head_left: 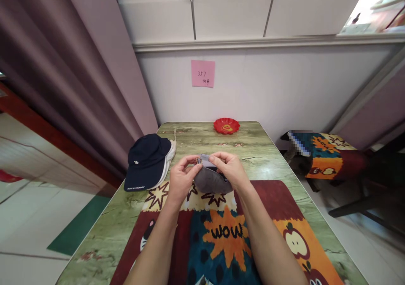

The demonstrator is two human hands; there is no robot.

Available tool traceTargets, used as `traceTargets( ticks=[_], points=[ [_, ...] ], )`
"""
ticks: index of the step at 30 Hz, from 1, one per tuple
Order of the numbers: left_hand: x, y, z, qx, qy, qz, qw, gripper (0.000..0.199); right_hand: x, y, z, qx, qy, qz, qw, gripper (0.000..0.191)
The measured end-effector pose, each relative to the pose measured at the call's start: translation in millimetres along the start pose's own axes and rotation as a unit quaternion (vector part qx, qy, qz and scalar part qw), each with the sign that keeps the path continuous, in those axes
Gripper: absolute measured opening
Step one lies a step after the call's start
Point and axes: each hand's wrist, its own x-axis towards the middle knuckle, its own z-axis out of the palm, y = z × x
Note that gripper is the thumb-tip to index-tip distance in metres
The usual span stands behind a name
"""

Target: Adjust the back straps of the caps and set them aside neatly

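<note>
A dark grey cap (211, 183) is held just above the patterned mat (259, 192), its crown toward me. My left hand (182, 177) pinches a small metal buckle (199, 161) at the cap's back strap between thumb and fingers. Opposite it, my right hand (230, 169) grips the light grey strap (207, 160) with thumb and forefinger. The cap's visor cannot be made out. To the left of my hands, a navy cap (147, 152) lies on top of a white cap (168, 162), of which mostly the edge shows.
A red scalloped dish (227, 125) stands at the far edge of the green wood-patterned table (253, 150). Behind it is a wall with a pink note (203, 73). Curtains (95, 57) hang at left. A stool with a patterned cover (325, 154) stands right of the table.
</note>
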Motion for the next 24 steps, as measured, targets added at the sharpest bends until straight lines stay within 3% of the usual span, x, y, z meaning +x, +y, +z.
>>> traceTargets(
  ticks=[9, 15, 24],
  points=[
    [-1.9, 2.8, -0.4, -0.038, -0.022, -0.017, 0.999, 0.028, 0.0, 1.9, 2.2, 0.001, -0.073, 0.032, 0.997, 0.019],
    [-1.3, -1.6, -1.2, -0.041, -0.013, -0.017, 0.999, 0.030, 1.7, 5.0, 7.9, 0.006, -0.042, 0.042, 0.998, 0.026],
    [-0.7, -9.3, -0.6, -0.071, -0.012, -0.011, 0.997, 0.028, 6.8, 18.7, 13.8, 0.108, -0.031, 0.083, 0.990, 0.036]
  ],
)
